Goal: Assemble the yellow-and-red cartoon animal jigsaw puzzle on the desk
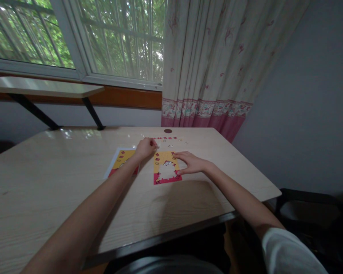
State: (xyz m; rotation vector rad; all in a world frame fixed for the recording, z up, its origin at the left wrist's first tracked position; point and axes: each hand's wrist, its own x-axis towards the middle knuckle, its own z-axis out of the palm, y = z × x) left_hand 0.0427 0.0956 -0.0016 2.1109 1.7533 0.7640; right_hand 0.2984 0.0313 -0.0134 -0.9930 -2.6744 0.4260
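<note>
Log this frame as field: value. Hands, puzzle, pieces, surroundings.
left hand: near the loose pieces, fingers bent; grip unclear
right hand: spread, fingertips at puzzle's right edge
puzzle: yellow above, pink below; gap in middle
pink pieces: row beyond puzzle
pale pieces: scattered between row and puzzle
printed sheet: left of puzzle, partly behind left arm
surroundings: table, window, curtain

There are two hands (191,162), one puzzle (167,163), one sheet (127,155), one table (54,179).

Pale table (60,171) — puzzle (168,163), printed card (121,163) (alongside), pieces (165,138)
</note>
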